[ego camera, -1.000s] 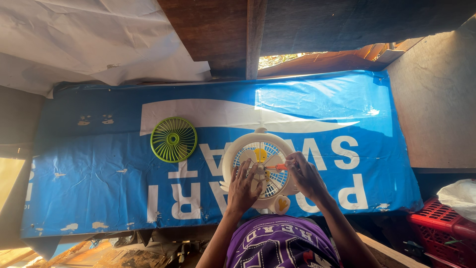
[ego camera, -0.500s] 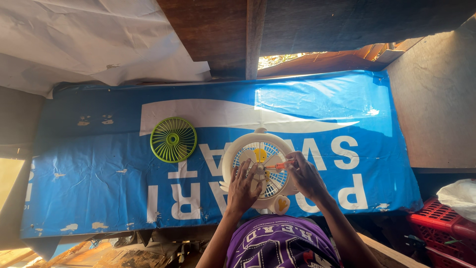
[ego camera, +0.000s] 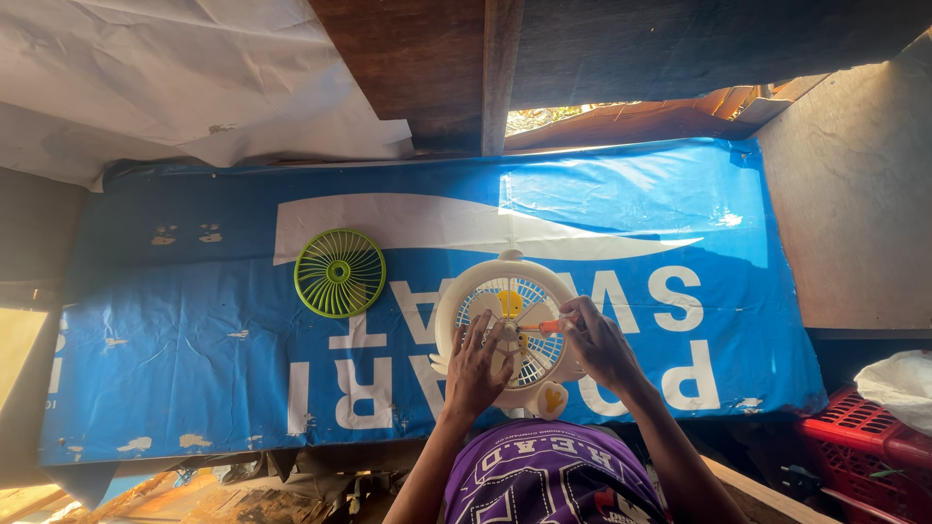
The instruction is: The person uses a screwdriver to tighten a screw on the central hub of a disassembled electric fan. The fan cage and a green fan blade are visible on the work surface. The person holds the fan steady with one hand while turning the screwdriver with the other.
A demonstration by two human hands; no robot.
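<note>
Left hand (ego camera: 478, 364): palm down, fingers spread flat on the lower left of the round cream-white plastic fan housing (ego camera: 464, 296), pressing on it, not curled around anything.
Right hand (ego camera: 600, 342): closed around the small screwdriver with an orange handle (ego camera: 549, 326), fingertips pinched on the handle, tip pointing left toward the fan's middle.
Fan housing: lying flat on the blue plastic banner with large white lettering (ego camera: 194, 291), near its front edge, just in front of the purple shirt (ego camera: 553, 475); pale grille spokes and yellow parts showing near the hub.
Yellow knob (ego camera: 553, 398): on the cream base at the housing's lower edge, between the two wrists.
Round lime-green plastic fan grille (ego camera: 340, 273): flat on the banner, left of the housing, apart from it, untouched.
Banner: spread over the whole work surface, wrinkled, scuffed white in spots along the left and front.
White sheet (ego camera: 146, 78): crumpled, hanging above the banner's far left side.
Dark wooden boards (ego camera: 437, 58): behind the banner, centre top.
Red plastic crate (ego camera: 854, 446): lower right, below the banner's edge, with a white bag (ego camera: 898, 383) just above it.
</note>
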